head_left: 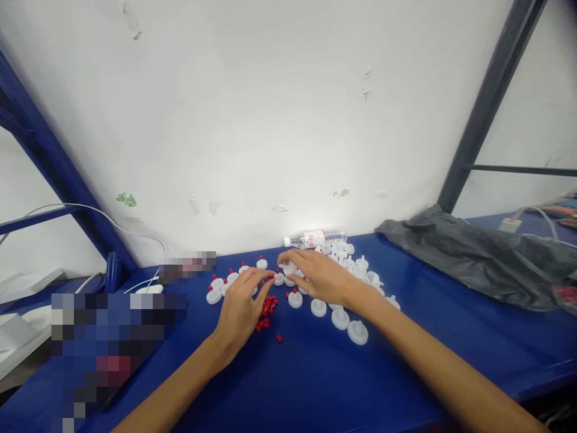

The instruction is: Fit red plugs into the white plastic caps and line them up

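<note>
Over the middle of the blue table (306, 379), my left hand (243, 300) pinches thumb and forefinger together, a bit of red cap (273, 277) showing at the tips. Opposite it, my right hand (322, 276) grips a white plastic disc (287, 268), partly hidden by the fingers. Small loose red caps (268, 305) lie in a pile beside my left hand, with a single red cap (279, 338) nearer the front. White discs topped with red caps (214, 294) stand to the left. Under and beyond my right forearm, several bare white discs (357, 332) with stems are spread out.
A clear plastic bottle (315, 239) lies on its side against the white wall. Dark grey plastic sheeting (473, 258) covers the back right. A white cable (112, 222) runs down at the left. Blurred-out blocks (121, 355) hide things at the left edge.
</note>
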